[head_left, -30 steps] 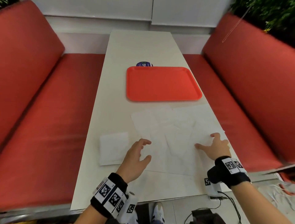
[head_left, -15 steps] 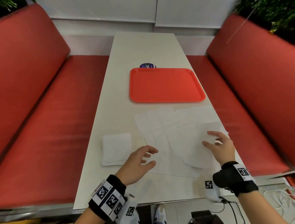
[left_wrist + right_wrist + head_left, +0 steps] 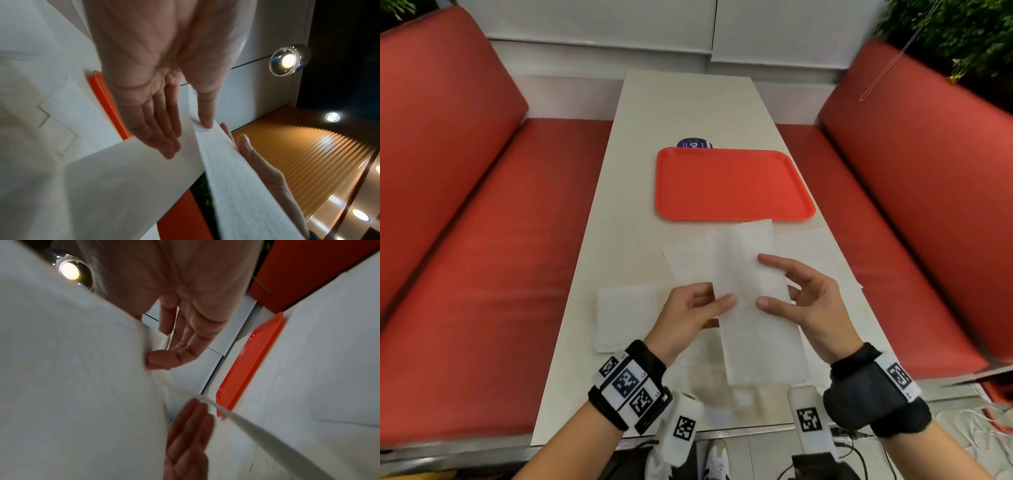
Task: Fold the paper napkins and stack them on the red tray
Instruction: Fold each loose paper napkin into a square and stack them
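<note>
A white paper napkin [image 3: 746, 274] hangs lifted over the near part of the table, slanting toward the red tray [image 3: 729, 185], which holds nothing. My left hand [image 3: 717, 301] pinches its left edge, thumb on top and fingers beneath. My right hand [image 3: 767, 282] pinches the right edge, with thumb and forefinger over the sheet. The left wrist view shows my thumb on the napkin [image 3: 236, 178] edge. A folded napkin [image 3: 625, 315] lies on the table at the left. Unfolded napkins [image 3: 818, 260] lie flat under the hands.
The long white table [image 3: 688, 109] runs away from me between two red benches [image 3: 482, 274] [image 3: 914, 222]. A round blue sticker [image 3: 693, 143] peeks out behind the tray. Cables lie on the floor at the lower right.
Both hands were spread over the flat napkins on the table. They have come together and raised one napkin off the pile.
</note>
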The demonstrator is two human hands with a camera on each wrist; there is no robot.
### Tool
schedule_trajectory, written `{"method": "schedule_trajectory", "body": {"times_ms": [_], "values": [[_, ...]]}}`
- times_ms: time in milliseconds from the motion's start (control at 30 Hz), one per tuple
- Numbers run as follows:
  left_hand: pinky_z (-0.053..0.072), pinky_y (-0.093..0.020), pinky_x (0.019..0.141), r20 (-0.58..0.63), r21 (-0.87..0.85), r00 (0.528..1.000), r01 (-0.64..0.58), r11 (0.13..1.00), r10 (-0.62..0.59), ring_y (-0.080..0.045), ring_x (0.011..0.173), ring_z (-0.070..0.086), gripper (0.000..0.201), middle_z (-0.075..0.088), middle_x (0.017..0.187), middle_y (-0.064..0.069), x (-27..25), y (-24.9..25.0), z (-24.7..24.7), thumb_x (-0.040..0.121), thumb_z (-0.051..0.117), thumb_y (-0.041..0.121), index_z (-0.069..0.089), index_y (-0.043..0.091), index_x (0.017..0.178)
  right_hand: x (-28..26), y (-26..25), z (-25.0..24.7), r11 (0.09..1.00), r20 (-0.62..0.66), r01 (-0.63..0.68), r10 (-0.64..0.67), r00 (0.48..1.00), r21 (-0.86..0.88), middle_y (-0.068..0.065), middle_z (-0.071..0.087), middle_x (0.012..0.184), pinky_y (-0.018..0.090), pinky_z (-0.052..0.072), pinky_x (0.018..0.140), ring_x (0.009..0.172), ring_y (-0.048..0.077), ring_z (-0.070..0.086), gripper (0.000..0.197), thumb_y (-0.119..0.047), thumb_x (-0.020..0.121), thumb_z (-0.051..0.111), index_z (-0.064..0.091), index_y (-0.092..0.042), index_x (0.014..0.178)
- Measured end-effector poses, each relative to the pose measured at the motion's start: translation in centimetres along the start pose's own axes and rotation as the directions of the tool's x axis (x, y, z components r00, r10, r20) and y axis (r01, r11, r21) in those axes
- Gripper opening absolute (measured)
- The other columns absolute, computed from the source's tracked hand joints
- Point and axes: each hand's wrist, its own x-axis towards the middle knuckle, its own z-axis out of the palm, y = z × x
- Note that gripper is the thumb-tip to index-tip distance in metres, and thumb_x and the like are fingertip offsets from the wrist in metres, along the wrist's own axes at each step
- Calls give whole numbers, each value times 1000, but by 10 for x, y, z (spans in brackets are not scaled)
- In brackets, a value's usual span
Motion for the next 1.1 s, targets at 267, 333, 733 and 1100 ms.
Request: {"method": "schedule_trajectory", "body": {"times_ms": [267, 333, 733, 1100], "values": [[59, -35, 77, -109, 19, 993, 40, 999, -38, -29, 88, 72, 22, 73, 98, -21, 6, -17, -4, 83, 72, 6, 66, -7, 99, -2, 38, -8, 989, -113, -142, 137, 984, -38, 2, 70, 115, 39, 60, 79, 93, 24, 71, 49, -4, 64, 82, 71, -15, 111], [59, -32, 71, -116, 26, 991, 69, 997, -65, -24, 81, 72, 21, 72, 91, -21, 8, -23, -3, 83, 72, 4, 64, -9, 97, -4, 50, -13, 981, -177, -176, 160, 971, -81, 3, 71, 111, 30, 59, 72, 80, 19, 72, 45, -3, 67, 83, 71, -17, 108], [54, -49, 87, -93, 16, 981, 173, 985, -170, -24, 87, 68, 25, 71, 95, -16, 9, -33, 11, 80, 76, 12, 66, 2, 101, -11, 62, -35, 866, -358, -340, 206, 911, -367, -3, 67, 101, 35, 53, 71, 80, 20, 66, 39, -36, 72, 82, 67, -29, 107], [60, -40, 73, -256, 14, 967, 16, 1000, -12, -30, 80, 71, 26, 74, 90, -22, -21, -4, -12, 82, 73, 8, 65, -9, 101, -2, 31, 8, 957, 41, -287, 286, 957, 35, 12, 75, 90, 24, 56, 66, 82, 24, 72, 18, -15, 87, 65, 73, 0, 94]]}}
